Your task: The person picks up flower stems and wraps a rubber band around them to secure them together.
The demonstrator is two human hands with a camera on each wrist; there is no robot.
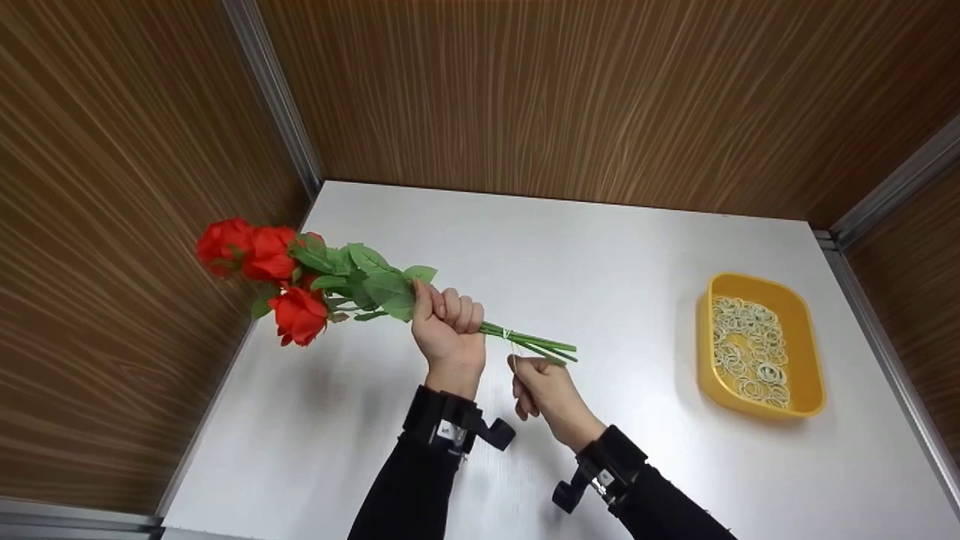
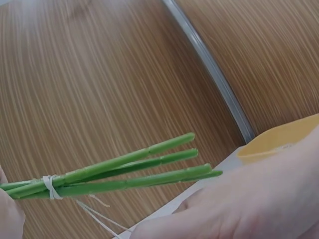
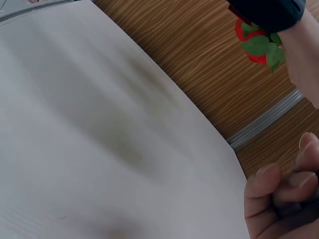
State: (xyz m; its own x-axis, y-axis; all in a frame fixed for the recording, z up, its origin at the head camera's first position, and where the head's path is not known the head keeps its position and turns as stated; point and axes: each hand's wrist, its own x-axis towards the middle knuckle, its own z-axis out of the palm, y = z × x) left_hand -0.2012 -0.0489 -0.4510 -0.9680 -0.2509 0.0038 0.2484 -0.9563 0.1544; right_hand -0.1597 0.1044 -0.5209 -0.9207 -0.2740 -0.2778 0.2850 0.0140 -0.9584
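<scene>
My left hand (image 1: pixel 451 334) grips a bunch of artificial red roses (image 1: pixel 270 253) around the stems, just below the green leaves (image 1: pixel 386 289). The blooms point left and the bare stem ends (image 2: pixel 184 172) stick out to the right of the fist. A pale rubber band (image 2: pixel 52 187) is wound around these stems. From the wrapped spot, thin pale strands (image 2: pixel 102 220) run down to my right hand (image 1: pixel 551 391), which pinches them between thumb and forefinger. In the right wrist view, its fingers (image 3: pixel 264 186) are curled, and the stems are out of sight.
A yellow plastic bin (image 1: pixel 808 367) with many pale rubber bands (image 1: pixel 750 337) stands at the right of the white table (image 1: pixel 600 255). Wood-grain panels (image 1: pixel 525 97) with metal edging enclose the back and sides.
</scene>
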